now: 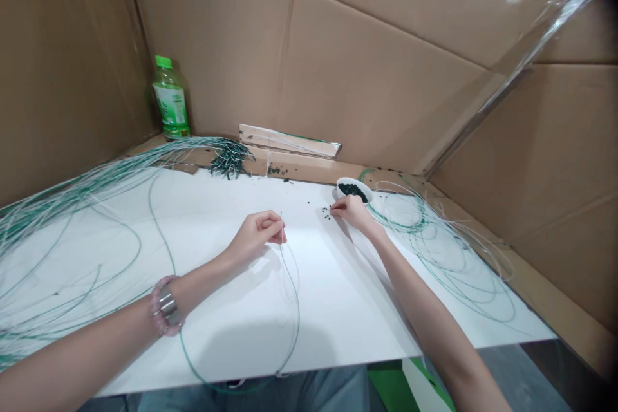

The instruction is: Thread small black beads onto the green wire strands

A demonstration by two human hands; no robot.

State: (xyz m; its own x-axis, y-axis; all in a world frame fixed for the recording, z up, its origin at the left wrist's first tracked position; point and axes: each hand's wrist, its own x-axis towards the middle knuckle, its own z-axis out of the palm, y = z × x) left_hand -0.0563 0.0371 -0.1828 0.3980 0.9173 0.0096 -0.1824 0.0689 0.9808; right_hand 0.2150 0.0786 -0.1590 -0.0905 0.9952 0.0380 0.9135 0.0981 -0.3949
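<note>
Cardboard walls point(217, 45) are boxing in a white board point(338, 315), and the head view is centring on a small white bowl point(358, 183) heaped with dark beads point(352, 191). Well left of the bowl, a green-capped bottle point(170, 100) is standing against the cardboard, and a long bundle of green-and-white wires point(72, 219) is sweeping across the board toward a dark clump of beaded wire ends point(229, 162). To the bowl's right, a looser wire coil point(449, 257) is spreading out, while a few loose beads point(326, 212) are lying just left of the bowl.

The left hand point(255, 237), wearing a pink beaded bracelet point(165, 306), is clenching a single thin wire point(295, 315) and pinching its tip upright, with the rest looping down well in front of the bowl. The right hand point(351, 211) is reaching just beside the bowl, its fingertips point(333, 207) pressed together at the loose beads; whether they are grasping one cannot be told.

The wire looks light and springy, so it seems best held close to its tip. The beads look tiny and apt to roll, calling for a fingertip pinch.
</note>
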